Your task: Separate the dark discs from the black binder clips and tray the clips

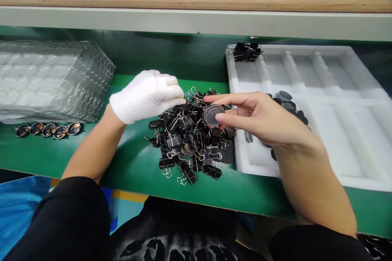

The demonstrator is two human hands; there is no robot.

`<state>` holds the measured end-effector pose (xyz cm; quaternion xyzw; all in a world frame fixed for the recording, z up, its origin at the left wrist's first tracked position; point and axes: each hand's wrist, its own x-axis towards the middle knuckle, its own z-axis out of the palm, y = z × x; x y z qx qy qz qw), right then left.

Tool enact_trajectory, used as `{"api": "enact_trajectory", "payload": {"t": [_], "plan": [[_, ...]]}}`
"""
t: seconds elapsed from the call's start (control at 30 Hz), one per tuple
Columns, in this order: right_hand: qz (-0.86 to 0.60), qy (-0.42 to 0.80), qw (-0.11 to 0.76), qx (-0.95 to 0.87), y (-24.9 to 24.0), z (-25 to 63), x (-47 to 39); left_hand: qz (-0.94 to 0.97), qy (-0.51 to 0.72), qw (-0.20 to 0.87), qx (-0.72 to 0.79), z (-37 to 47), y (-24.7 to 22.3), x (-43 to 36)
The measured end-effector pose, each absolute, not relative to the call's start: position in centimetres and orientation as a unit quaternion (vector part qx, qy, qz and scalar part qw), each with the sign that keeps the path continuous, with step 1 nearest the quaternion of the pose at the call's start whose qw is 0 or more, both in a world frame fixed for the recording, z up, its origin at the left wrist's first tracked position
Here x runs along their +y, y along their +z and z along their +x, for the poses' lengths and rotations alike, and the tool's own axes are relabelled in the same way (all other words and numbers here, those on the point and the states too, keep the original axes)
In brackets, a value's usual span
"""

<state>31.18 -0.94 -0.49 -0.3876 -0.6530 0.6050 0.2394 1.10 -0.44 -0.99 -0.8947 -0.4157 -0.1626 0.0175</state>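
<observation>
My left hand [150,94], in a white glove, is closed at the upper left of a heap of black binder clips [174,140]. A dark binder clip [181,106] shows at its fingertips, partly hidden by the glove. Bare, my right hand [251,114] pinches a round grey disc [211,115] with a rim, between thumb and fingers, over the right side of the heap. The disc's flat face is turned up toward me. Silver wire handles stick out of the heap in all directions.
At right lies a white foam tray [343,106] with compartments. Loose dark discs [284,96] lie in it, and several binder clips [246,52] sit in its far left corner. Stacked clear plastic trays [55,81] stand at left, behind a row of round shiny pieces [49,130].
</observation>
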Motion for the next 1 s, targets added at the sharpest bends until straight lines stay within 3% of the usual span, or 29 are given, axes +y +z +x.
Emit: {"api": "enact_trajectory", "payload": {"t": [0.2, 0.37, 0.5, 0.67, 0.8, 1.0], "plan": [[-0.342, 0.62, 0.248, -0.661, -1.2, 31.2, -1.0, -0.831, -0.348, 0.104, -0.421, 2.4, -1.3, -1.6], [-0.278, 0.629, 0.354, -0.634, -2.3, 30.4, -1.2, -0.718, -0.485, -0.04, -0.497, 5.7, -1.6, -3.7], [-0.297, 0.624, 0.385, -0.611, -2.1, 30.3, -1.2, -0.753, -0.417, -0.106, -0.498, 6.2, -1.2, -3.9], [-0.345, 0.623, 0.326, -0.621, -1.1, 30.7, -1.4, -0.817, -0.293, -0.119, -0.482, 5.8, -0.2, -4.2], [-0.353, 0.616, 0.312, -0.631, -1.1, 30.9, -1.3, -0.816, -0.266, -0.094, -0.505, 6.3, -0.4, -4.4], [-0.381, 0.613, 0.413, -0.556, -1.2, 30.5, -1.0, -0.785, -0.297, -0.148, -0.523, 6.4, -0.3, -3.9]]}}
